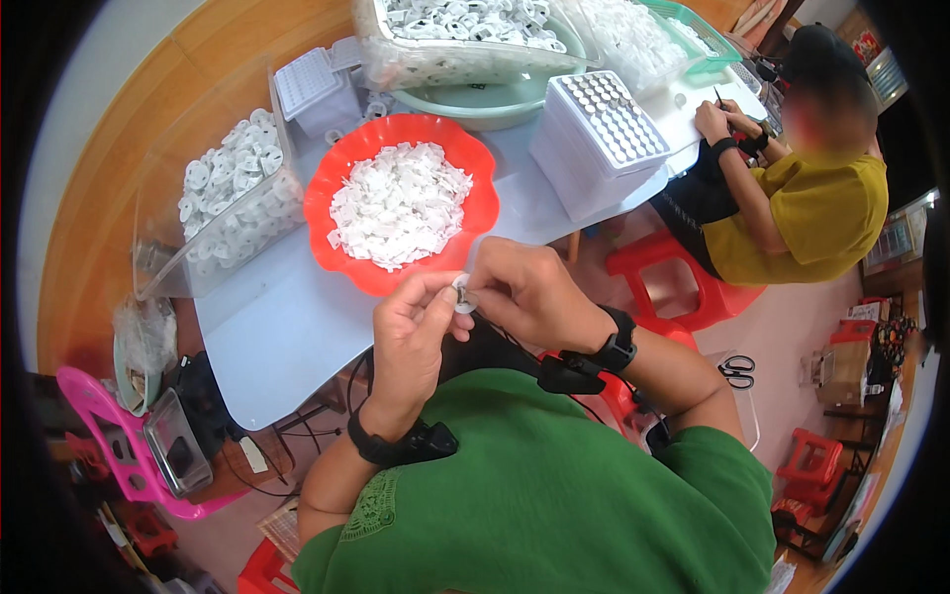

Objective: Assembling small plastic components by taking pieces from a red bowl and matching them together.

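Observation:
In front of my chest, my left hand (408, 327) pinches a small white round plastic piece (462, 285) between thumb and fingers. A tiny dark or metallic bit shows at its middle. My right hand (534, 287) meets it from the right, its thumb and fingertips closed together at the piece. Whatever those right fingertips hold is too small and hidden to name. Just beyond both hands, a red scalloped bowl (325, 235) holds a heap of small flat white plastic pieces (401, 205).
At left on the blue-white table (272, 332) stands a clear bin (213, 233) of white round parts. Farther back are a white box (594, 148) topped by rows of round pieces, a green basin (475, 107) and full tubs. A co-worker (807, 198) sits at right near red stools (653, 282).

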The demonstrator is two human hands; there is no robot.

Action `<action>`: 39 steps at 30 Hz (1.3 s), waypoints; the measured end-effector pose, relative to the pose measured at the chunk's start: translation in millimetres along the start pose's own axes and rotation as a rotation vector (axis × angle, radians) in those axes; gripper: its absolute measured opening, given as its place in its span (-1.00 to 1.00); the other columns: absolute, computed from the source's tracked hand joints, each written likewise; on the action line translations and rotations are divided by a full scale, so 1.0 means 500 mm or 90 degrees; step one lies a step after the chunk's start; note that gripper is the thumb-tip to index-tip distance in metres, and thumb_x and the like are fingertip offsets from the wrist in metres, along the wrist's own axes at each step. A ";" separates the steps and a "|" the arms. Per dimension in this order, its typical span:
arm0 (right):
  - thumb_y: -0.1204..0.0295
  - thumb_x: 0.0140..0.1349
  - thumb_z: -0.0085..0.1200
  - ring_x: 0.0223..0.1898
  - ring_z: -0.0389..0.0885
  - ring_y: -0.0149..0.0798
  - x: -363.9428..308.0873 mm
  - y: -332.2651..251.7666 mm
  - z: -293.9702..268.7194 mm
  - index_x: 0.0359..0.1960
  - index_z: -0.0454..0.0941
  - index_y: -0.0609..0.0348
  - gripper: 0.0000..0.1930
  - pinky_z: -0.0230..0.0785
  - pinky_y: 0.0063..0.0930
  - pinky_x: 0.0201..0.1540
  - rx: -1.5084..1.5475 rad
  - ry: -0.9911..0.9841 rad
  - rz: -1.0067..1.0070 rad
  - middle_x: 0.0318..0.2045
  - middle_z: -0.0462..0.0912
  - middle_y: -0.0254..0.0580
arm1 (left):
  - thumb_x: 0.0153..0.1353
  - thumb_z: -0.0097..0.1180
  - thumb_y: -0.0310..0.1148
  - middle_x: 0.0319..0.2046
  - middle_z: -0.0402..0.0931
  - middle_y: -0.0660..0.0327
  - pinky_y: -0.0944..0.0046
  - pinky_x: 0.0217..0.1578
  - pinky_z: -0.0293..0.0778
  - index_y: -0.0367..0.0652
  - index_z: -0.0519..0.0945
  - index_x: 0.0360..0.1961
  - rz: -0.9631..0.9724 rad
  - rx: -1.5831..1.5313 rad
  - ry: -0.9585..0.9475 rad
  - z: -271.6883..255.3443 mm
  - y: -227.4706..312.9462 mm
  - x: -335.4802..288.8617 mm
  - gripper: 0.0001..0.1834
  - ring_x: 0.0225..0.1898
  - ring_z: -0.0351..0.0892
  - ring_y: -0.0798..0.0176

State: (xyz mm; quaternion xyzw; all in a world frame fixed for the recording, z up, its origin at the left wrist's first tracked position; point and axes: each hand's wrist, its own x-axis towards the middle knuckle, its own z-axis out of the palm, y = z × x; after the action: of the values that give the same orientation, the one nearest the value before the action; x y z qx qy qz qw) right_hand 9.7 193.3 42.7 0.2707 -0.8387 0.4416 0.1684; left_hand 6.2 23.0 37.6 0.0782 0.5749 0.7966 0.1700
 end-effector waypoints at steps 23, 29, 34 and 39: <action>0.59 0.02 0.19 -0.51 0.48 -0.40 0.018 -0.024 0.032 -0.40 0.46 0.21 -0.86 0.32 -0.55 -0.53 0.306 0.045 0.239 -0.49 0.51 -0.31 | 0.29 -0.03 -0.48 -0.25 0.54 0.18 0.43 -0.34 0.48 -0.34 0.44 -0.02 -0.036 -0.204 -0.071 -0.066 0.002 -0.001 -0.74 -0.36 0.52 0.41; 0.63 -0.22 0.12 -0.51 0.48 -0.24 0.051 -0.046 0.045 -0.49 0.45 0.25 -0.82 0.33 -0.43 -0.54 -0.182 0.079 -0.186 -0.47 0.44 -0.21 | 0.27 0.00 -0.50 -0.24 0.52 0.18 0.43 -0.31 0.46 -0.33 0.41 0.03 -0.010 -0.212 -0.061 -0.082 0.001 -0.012 -0.69 -0.32 0.51 0.40; 0.63 -0.25 0.12 -0.55 0.48 -0.23 0.047 -0.058 0.057 -0.50 0.44 0.27 -0.81 0.32 -0.44 -0.58 -0.212 0.069 -0.219 -0.48 0.46 -0.20 | 0.22 0.10 -0.48 -0.29 0.50 0.24 0.45 -0.32 0.45 -0.36 0.45 -0.03 0.060 -0.142 -0.050 -0.075 0.010 -0.021 -0.69 -0.36 0.47 0.43; 0.64 -0.28 0.13 -0.58 0.48 -0.22 0.043 -0.054 0.063 -0.48 0.45 0.29 -0.77 0.32 -0.43 -0.60 -0.217 0.083 -0.247 -0.49 0.49 -0.17 | 0.21 0.03 -0.63 -0.28 0.48 0.26 0.46 -0.27 0.44 -0.32 0.43 -0.08 0.106 -0.114 -0.090 -0.072 0.014 -0.025 -0.76 -0.25 0.47 0.46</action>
State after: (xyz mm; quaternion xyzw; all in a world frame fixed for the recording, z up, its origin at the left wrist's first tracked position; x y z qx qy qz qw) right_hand 7.4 148.2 54.1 0.3652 -0.8205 0.2702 0.3470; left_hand 5.0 -15.3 33.2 0.1656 0.4794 0.8487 0.1497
